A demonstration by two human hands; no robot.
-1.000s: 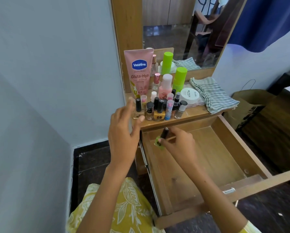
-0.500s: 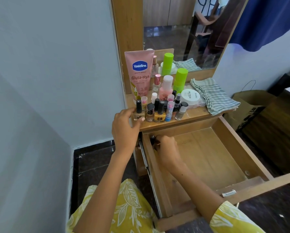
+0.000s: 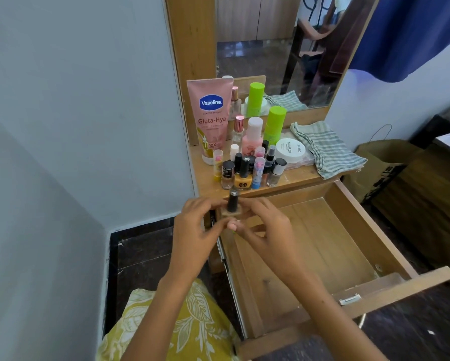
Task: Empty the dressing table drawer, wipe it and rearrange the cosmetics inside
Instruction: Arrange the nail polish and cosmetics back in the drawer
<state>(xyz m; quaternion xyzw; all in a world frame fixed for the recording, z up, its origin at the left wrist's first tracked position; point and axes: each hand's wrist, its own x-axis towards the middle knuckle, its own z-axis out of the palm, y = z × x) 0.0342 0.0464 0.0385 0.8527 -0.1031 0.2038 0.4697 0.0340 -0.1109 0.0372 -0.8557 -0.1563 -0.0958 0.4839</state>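
The wooden drawer (image 3: pixel 365 230) of the dressing table is pulled out, and its visible floor is bare. Over its far left corner I hold a small clear nail polish bottle (image 3: pixel 232 204) with a black cap, upright. My left hand (image 3: pixel 195 230) grips it from the left and my right hand (image 3: pixel 267 230) from the right. On the tabletop behind stand several small nail polish bottles (image 3: pixel 243 173), a pink Vaseline tube (image 3: pixel 210 113), a pink bottle (image 3: pixel 252 138), a green bottle (image 3: pixel 274 123) and a white jar (image 3: pixel 290 150).
A striped cloth (image 3: pixel 327 149) lies on the tabletop's right side below the mirror (image 3: pixel 270 48). A brown paper bag (image 3: pixel 383 165) and dark wooden furniture (image 3: pixel 432 194) stand right of the drawer. The wall (image 3: pixel 88 126) is close on the left.
My right hand set a green bottle down in the drawer's far left corner and came up. My left hand took a black-capped bottle off the tabletop; both hands now hold it.
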